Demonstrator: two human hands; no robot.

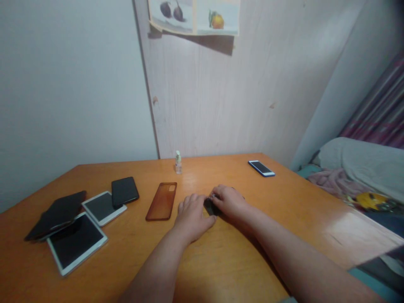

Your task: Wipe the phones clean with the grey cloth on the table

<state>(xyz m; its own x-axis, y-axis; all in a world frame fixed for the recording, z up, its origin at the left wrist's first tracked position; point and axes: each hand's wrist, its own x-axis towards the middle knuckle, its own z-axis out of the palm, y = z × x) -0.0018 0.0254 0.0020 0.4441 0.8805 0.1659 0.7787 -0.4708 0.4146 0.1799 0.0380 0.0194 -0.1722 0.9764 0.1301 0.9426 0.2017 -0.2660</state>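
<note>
My right hand (pixel 229 201) had its fingers clamped on a dark object (pixel 210 206); whether my left hand (pixel 192 218) also gripped, I could not tell.

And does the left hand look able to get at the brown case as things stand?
Likely yes: the brown case lies just beside the left hand, on its outer side, with nothing visible on top of it or between them.

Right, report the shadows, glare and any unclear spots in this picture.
Head view: pale glare washes the right side of the glossy orange-brown wooden table; head view: a grey shadow falls beneath the two-panel paper fruit print; head view: the small dark object between the bare left hand and right hand is too indistinct to identify.
</note>
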